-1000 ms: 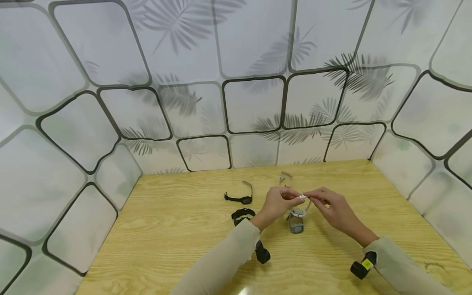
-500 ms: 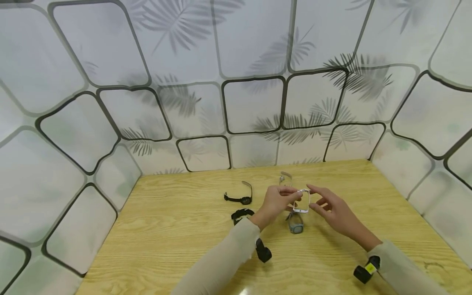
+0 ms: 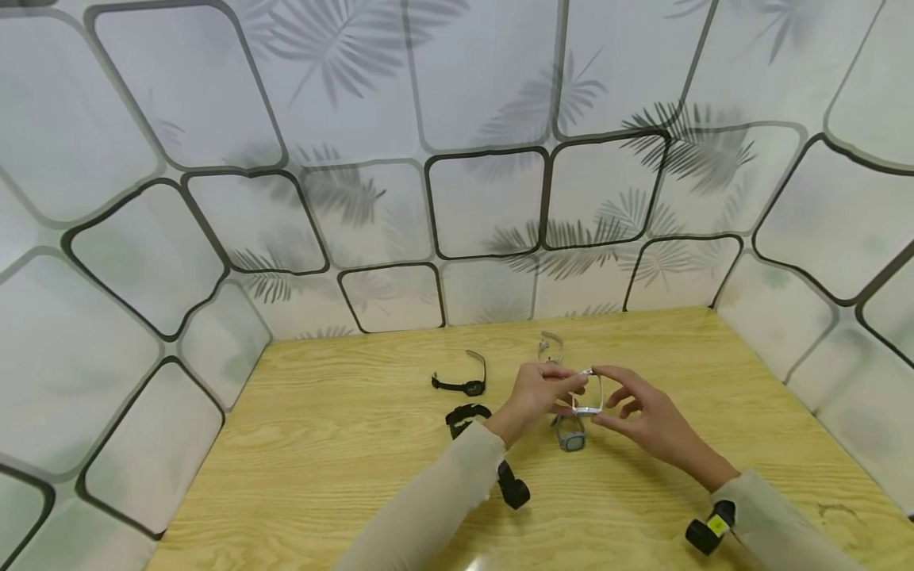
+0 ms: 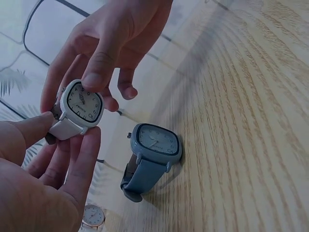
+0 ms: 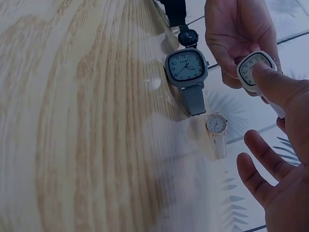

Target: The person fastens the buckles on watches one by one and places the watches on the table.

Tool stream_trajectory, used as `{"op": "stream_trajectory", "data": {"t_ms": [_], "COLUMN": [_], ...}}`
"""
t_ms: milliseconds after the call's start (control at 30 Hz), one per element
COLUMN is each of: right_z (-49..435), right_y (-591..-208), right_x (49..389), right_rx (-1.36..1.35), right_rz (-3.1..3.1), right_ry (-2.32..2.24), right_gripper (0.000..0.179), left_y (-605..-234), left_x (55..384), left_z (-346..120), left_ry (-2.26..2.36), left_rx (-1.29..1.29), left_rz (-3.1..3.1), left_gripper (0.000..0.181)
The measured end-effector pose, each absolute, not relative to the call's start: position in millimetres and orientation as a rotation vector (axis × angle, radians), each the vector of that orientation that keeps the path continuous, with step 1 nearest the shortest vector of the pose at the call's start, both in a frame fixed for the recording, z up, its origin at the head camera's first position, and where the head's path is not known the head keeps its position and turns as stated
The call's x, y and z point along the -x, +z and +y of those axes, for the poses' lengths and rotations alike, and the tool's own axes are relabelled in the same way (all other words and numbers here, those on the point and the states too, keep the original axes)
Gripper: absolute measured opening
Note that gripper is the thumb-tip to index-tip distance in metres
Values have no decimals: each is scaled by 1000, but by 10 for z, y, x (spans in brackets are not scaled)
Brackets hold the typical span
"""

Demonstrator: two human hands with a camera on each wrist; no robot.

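Note:
A white wristwatch (image 3: 588, 411) with a squarish case is held up between both hands above the table, its strap forming a loop. My left hand (image 3: 539, 392) pinches the strap between thumb and fingers; in the left wrist view the dial (image 4: 84, 102) faces the camera. My right hand (image 3: 650, 412) spans the loop, its index finger at the strap's top and its thumb on the watch case. In the right wrist view, that thumb (image 5: 277, 84) covers part of the dial. Just below, a blue-grey wristwatch (image 3: 572, 442) stands on the table.
A small rose-gold watch (image 5: 217, 124) with a pale strap lies farther back. To the left are a thin black watch (image 3: 474, 388) and a second black watch (image 3: 467, 412), partly behind the left forearm. Patterned fabric walls (image 3: 493, 206) border the wooden table (image 3: 321, 444).
One second ago both hands pinched the strap at its top, the case hanging below. The right fingers then spread, and now they touch the strap's top and the case; the watch is slightly turned.

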State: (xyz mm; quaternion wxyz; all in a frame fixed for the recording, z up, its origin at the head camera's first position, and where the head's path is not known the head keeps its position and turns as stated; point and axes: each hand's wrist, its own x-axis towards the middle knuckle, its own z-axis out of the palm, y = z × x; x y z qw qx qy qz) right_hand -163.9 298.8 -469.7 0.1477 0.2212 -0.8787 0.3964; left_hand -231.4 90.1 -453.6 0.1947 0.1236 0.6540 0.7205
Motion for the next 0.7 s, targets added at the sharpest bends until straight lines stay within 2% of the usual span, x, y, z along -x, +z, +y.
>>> {"op": "stream_trajectory", "data": {"t_ms": [167,300,400,500,700], "right_z": [3024,3092,3140,3177,3250], "right_y": [-4728,-4751,-4735,-4707,-4647], "right_x": [1653,1675,1686,1704,1749], "right_rx": [-595,-542,-519,-546,-679], "right_rz": [-2540,-2571,-2587,-2594,-2647], "right_ry": [1121,1105,1142,1187,1252], "right_gripper": [70,68,66,65,65], "left_y": [-4549,-4531,-4513,-4513,-4555], "left_x": [2320,2332,2341,2348,2366], "left_z": [875,813,781,770,816], "left_ry": [2005,1895,1734,1594,1499], "left_rx": [-423,-658,-868,-991,-994], "left_rz": [1785,1800,1970,2143,2309], "left_gripper": [21,45,56,59,55]}}
